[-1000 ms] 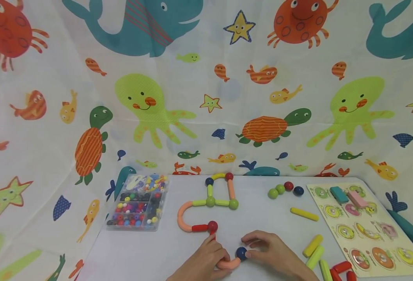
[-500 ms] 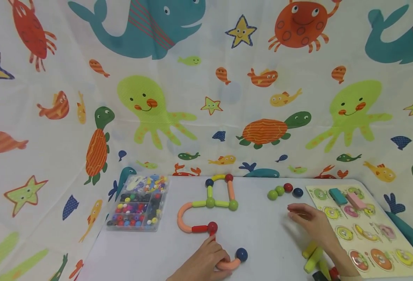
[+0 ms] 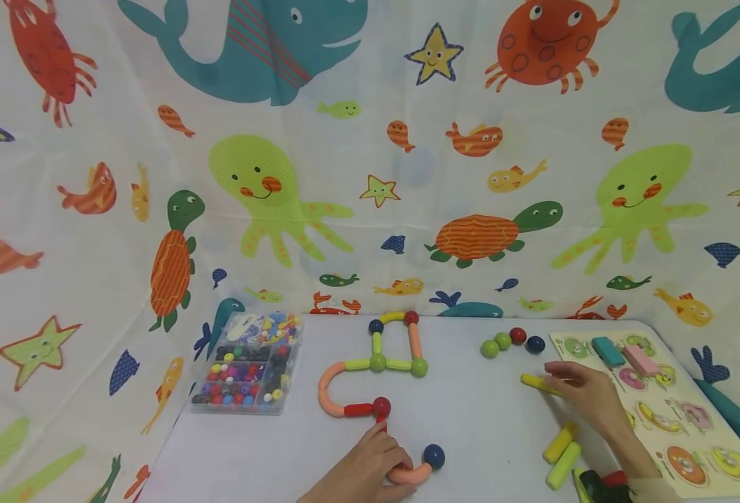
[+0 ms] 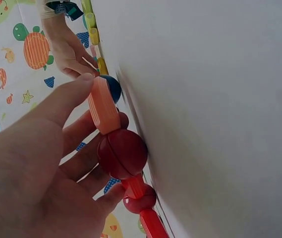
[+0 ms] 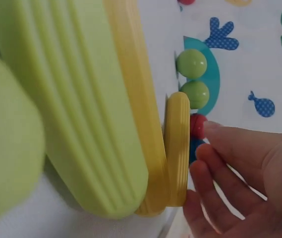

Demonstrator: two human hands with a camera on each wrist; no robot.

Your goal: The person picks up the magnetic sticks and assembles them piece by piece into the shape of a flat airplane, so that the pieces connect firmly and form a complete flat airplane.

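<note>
Left hand (image 3: 360,475) at the near edge of the white table (image 3: 470,419), fingers curled round the curved orange rod (image 3: 407,475); thumb tip pressed on that rod in the left wrist view. Dark blue ball (image 3: 433,456) stuck on the rod's right end, red ball (image 3: 380,406) and a short red rod (image 3: 358,409) just beyond the hand, joined up to a far chain of green, yellow and orange pieces. Right hand (image 3: 586,395) out to the right, well apart from the left, fingers loosely straight and slightly spread, tips touching the yellow stick (image 3: 536,382) that lay flat on the table; not closed round it. Two green balls (image 3: 495,344), one red and one dark blue in a row just beyond that stick. Two more yellow-green sticks (image 3: 561,454) near the right wrist. Puzzle board (image 3: 709,419) under and to the right of that hand. Clear bead box (image 3: 247,363) far left on the table.
</note>
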